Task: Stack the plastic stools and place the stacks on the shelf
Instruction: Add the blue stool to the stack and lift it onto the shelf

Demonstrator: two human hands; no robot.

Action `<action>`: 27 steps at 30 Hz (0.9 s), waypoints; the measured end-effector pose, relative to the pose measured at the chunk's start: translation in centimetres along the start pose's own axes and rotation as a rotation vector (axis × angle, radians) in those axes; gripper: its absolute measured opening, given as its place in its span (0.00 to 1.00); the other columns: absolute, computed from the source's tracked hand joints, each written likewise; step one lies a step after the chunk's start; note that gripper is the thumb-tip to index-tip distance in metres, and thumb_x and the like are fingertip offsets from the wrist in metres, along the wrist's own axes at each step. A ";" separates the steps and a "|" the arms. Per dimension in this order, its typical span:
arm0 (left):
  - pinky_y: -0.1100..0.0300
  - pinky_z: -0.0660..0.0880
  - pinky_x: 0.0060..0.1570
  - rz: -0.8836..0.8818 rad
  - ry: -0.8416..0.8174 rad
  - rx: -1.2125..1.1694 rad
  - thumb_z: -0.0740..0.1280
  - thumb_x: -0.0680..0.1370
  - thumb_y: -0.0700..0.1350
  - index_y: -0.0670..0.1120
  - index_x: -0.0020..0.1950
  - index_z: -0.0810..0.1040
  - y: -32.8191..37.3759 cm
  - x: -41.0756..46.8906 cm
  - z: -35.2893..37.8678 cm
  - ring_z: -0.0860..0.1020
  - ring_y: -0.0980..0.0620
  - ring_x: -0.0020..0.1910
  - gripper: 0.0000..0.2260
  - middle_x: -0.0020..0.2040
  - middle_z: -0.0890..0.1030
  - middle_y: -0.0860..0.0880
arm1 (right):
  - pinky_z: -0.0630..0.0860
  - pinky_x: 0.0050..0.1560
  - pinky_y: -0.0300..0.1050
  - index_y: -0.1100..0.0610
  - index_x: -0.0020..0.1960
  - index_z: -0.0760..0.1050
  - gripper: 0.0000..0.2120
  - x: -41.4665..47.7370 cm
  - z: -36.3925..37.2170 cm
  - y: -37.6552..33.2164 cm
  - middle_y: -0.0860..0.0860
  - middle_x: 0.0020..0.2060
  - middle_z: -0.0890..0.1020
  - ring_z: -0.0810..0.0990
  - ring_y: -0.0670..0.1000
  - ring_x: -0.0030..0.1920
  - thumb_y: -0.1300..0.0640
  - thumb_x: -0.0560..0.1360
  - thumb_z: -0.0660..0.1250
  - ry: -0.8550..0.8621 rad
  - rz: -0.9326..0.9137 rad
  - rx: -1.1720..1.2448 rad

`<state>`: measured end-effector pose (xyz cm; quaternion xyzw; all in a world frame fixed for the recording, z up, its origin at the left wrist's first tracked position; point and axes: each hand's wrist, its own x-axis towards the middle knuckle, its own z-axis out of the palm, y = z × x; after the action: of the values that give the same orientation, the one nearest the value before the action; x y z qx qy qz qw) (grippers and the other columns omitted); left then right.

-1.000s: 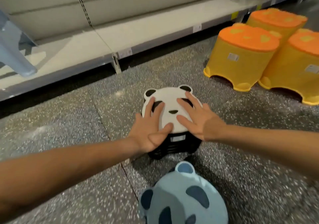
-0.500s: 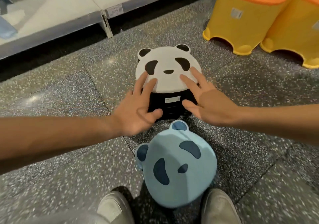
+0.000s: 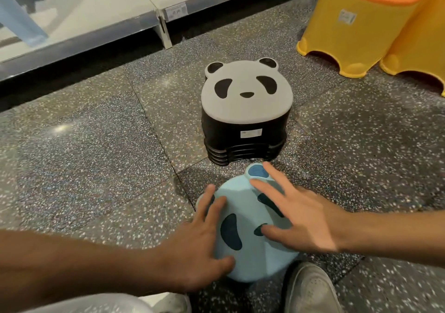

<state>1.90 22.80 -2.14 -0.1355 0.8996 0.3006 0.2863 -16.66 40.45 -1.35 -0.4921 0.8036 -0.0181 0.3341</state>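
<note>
Left hand: the left hand (image 3: 197, 252) is spread wide, fingers splayed over the left edge of the blue panda stool (image 3: 248, 235), thumb down near its front rim. Not gripping anything, more like resting flat on it.

Right hand: the right hand (image 3: 305, 221) is pretty much the same, fingers fanned out across the right side of the seat, one fingertip reaching up by the stool's ear. Nothing pinched or curled around.

Blue panda stool: sits on the speckled floor (image 3: 96, 163) right in front of the person's shoes (image 3: 310, 288), face turned a bit sideways.

Black and white panda stack (image 3: 245, 112): just behind the blue one, upright, several black bases nested under one white face. Hands are off it.

Yellow stools (image 3: 361, 26): orange tops, off to the upper right, well apart from the pandas.

Shelf (image 3: 101, 16): low white deck along the far edge, a pale blue leg (image 3: 21, 21) standing on its left end.
</note>
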 end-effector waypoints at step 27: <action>0.63 0.65 0.73 -0.108 0.248 -0.075 0.75 0.69 0.64 0.66 0.83 0.52 -5.3 -2.9 -8.7 0.59 0.65 0.79 0.48 0.77 0.38 0.77 | 0.70 0.64 0.57 0.38 0.80 0.48 0.42 7.5 -3.0 -8.9 0.34 0.78 0.36 0.65 0.63 0.71 0.38 0.73 0.68 0.061 -0.022 0.170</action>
<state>2.63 13.50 2.84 -0.2305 0.9076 0.2992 0.1835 -13.57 28.89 0.28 -0.4702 0.8035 -0.1050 0.3498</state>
